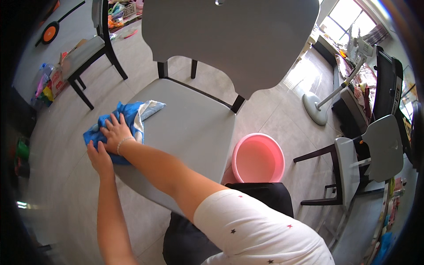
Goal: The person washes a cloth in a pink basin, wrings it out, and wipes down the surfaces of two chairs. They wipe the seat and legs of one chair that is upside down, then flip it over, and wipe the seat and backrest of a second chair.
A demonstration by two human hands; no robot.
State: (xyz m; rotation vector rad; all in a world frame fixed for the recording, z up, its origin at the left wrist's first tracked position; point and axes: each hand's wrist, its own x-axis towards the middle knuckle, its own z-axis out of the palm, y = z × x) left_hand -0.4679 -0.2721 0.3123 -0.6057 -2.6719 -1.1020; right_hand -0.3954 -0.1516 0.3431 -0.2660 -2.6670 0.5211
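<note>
A blue cloth with a whitish underside lies bunched over the left edge of a grey chair seat. My right hand, with a beaded bracelet at the wrist, presses the cloth against the seat, fingers spread. Beside it, my left hand holds the cloth's outer edge, where the fabric hangs past the seat's rim. The chair's grey backrest rises at the top of the view. What lies beneath the cloth is hidden.
A pink bucket holding liquid stands on the tiled floor right of the seat. Other chairs stand at the upper left and right. Further right are a pedestal fan's base and a black treadmill-like machine. Bottles and bags lie left.
</note>
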